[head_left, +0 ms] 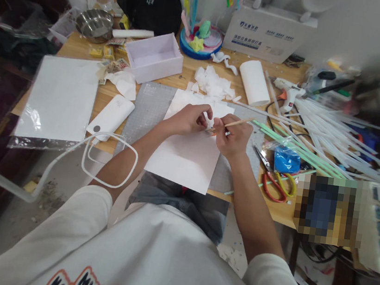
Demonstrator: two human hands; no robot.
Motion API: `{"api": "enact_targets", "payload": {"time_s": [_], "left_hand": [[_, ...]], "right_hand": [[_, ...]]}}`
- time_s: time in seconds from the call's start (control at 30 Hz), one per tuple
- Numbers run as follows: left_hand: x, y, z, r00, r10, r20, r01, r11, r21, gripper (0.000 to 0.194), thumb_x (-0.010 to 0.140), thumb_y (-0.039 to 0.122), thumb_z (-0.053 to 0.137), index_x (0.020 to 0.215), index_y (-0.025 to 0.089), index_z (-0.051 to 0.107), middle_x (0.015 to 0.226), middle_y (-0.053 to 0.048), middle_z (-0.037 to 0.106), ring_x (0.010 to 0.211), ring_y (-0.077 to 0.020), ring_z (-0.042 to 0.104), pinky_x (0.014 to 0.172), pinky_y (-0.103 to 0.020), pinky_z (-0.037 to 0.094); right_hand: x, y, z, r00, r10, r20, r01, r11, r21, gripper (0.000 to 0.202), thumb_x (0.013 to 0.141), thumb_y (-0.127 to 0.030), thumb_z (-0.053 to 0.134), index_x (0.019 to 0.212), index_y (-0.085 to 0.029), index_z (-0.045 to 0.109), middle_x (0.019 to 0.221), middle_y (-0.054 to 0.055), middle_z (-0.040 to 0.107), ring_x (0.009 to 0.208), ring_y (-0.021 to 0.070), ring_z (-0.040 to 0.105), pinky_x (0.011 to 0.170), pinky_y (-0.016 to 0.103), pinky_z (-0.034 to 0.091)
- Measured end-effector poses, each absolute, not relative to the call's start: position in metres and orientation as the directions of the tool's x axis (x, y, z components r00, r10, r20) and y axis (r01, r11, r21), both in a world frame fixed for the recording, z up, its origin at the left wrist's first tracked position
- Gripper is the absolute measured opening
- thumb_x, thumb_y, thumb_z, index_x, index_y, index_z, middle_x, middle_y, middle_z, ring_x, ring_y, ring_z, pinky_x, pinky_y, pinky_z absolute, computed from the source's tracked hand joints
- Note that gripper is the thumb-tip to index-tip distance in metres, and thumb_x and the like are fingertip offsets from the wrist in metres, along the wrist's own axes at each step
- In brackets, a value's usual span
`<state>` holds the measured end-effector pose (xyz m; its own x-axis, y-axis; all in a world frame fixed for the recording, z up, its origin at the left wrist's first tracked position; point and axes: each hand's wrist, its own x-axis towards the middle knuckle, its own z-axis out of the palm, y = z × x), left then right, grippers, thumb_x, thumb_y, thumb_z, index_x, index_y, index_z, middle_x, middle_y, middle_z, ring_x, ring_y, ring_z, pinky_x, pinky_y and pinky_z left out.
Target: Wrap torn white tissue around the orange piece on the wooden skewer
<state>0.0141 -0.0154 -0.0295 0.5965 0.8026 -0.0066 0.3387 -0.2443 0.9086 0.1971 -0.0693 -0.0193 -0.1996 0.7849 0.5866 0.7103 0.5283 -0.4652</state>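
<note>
My right hand (235, 133) is closed around a thin wooden stick (244, 121), which slants from the upper right down toward my left hand. Close beside it, my left hand (195, 119) has its fingers curled together near the stick's lower end; whatever they pinch is too small to make out. A tiny orange bit (214, 134) shows between the two hands. Both hands are over a white sheet of paper (184, 158), which lies on a grey cutting mat (147, 109) and reaches past the table's front edge.
Crumpled white tissue (213, 82) lies behind the paper. At right are scissors (272, 183), a blue packet (286, 159), a glue gun (290, 92) and many white sticks (332, 128). A power bank (111, 116) with a looped white cable and a lilac box (157, 58) stand left.
</note>
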Motion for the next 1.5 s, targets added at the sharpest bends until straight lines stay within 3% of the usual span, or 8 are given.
{"api": "enact_targets", "payload": {"time_s": [0.27, 0.43, 0.5, 0.63, 0.83, 1.07, 1.2, 1.5], "left_hand": [[0.009, -0.013, -0.025, 0.629, 0.775, 0.055, 0.354, -0.348, 0.868, 0.023, 0.075, 0.02, 0.066, 0.097, 0.016, 0.063, 0.08, -0.002, 0.074, 0.076, -0.0156, 0.069, 0.069, -0.024, 0.046], [0.01, -0.011, -0.028, 0.623, 0.781, 0.046, 0.395, -0.365, 0.843, 0.018, 0.077, 0.021, 0.065, 0.094, 0.016, 0.064, 0.08, -0.001, 0.072, 0.077, -0.0149, 0.067, 0.07, -0.024, 0.047], [0.012, -0.011, -0.03, 0.601, 0.799, 0.005, 0.411, -0.315, 0.856, 0.017, 0.077, 0.017, 0.066, 0.094, 0.016, 0.064, 0.079, -0.001, 0.072, 0.076, -0.0144, 0.067, 0.071, -0.024, 0.047], [0.014, -0.011, -0.032, 0.595, 0.803, -0.024, 0.412, -0.28, 0.867, 0.019, 0.075, 0.009, 0.066, 0.092, 0.017, 0.065, 0.081, -0.002, 0.073, 0.078, -0.0144, 0.069, 0.075, -0.026, 0.05], [0.009, -0.01, -0.03, 0.637, 0.771, -0.014, 0.368, -0.288, 0.884, 0.027, 0.071, 0.004, 0.065, 0.094, 0.017, 0.066, 0.083, -0.002, 0.075, 0.08, -0.0152, 0.071, 0.077, -0.028, 0.052], [0.007, -0.011, -0.028, 0.7, 0.714, -0.012, 0.334, -0.313, 0.889, 0.037, 0.066, 0.003, 0.069, 0.1, 0.017, 0.066, 0.085, -0.001, 0.073, 0.079, -0.0138, 0.069, 0.075, -0.026, 0.053], [0.009, -0.013, -0.03, 0.695, 0.719, 0.005, 0.345, -0.34, 0.875, 0.036, 0.067, 0.004, 0.069, 0.1, 0.017, 0.066, 0.084, -0.001, 0.072, 0.076, -0.0125, 0.067, 0.072, -0.024, 0.052], [0.01, -0.012, -0.029, 0.687, 0.727, -0.015, 0.363, -0.325, 0.873, 0.035, 0.067, 0.005, 0.07, 0.1, 0.017, 0.066, 0.083, 0.0, 0.071, 0.077, -0.0125, 0.067, 0.073, -0.024, 0.052]], "right_hand": [[0.181, -0.073, -0.022, -0.391, 0.763, 0.515, 0.762, 0.582, -0.284, 0.042, 0.103, -0.04, 0.04, 0.072, -0.02, 0.061, 0.071, 0.004, 0.062, 0.067, 0.0134, 0.05, 0.062, 0.031, 0.028], [0.182, -0.069, -0.028, -0.281, 0.779, 0.56, 0.678, 0.575, -0.459, 0.047, 0.102, -0.048, 0.043, 0.066, -0.021, 0.056, 0.065, 0.001, 0.057, 0.061, 0.0113, 0.048, 0.06, 0.031, 0.031], [0.189, -0.068, -0.028, -0.102, 0.782, 0.615, 0.661, 0.515, -0.545, 0.052, 0.102, -0.051, 0.043, 0.06, -0.021, 0.051, 0.058, -0.001, 0.052, 0.055, 0.0102, 0.044, 0.058, 0.031, 0.03], [0.199, -0.068, -0.023, 0.267, 0.73, 0.63, 0.642, 0.353, -0.681, 0.056, 0.102, -0.054, 0.04, 0.06, -0.022, 0.056, 0.053, -0.002, 0.051, 0.051, 0.0108, 0.047, 0.057, 0.032, 0.032], [0.194, -0.068, -0.021, 0.203, 0.799, 0.566, 0.692, 0.292, -0.66, 0.062, 0.1, -0.059, 0.041, 0.052, -0.022, 0.05, 0.047, -0.003, 0.043, 0.047, 0.0094, 0.04, 0.056, 0.032, 0.028], [0.19, -0.068, -0.024, 0.144, 0.836, 0.529, 0.693, 0.296, -0.657, 0.06, 0.101, -0.059, 0.039, 0.057, -0.021, 0.054, 0.051, -0.002, 0.054, 0.049, 0.0084, 0.047, 0.056, 0.03, 0.032], [0.189, -0.068, -0.025, 0.119, 0.847, 0.518, 0.681, 0.31, -0.663, 0.059, 0.1, -0.06, 0.043, 0.058, -0.021, 0.058, 0.049, -0.003, 0.053, 0.048, 0.0083, 0.045, 0.055, 0.029, 0.032], [0.195, -0.069, -0.019, 0.272, 0.761, 0.589, 0.67, 0.289, -0.683, 0.063, 0.101, -0.061, 0.037, 0.057, -0.021, 0.058, 0.05, 0.0, 0.054, 0.049, 0.01, 0.049, 0.056, 0.03, 0.035]]}}
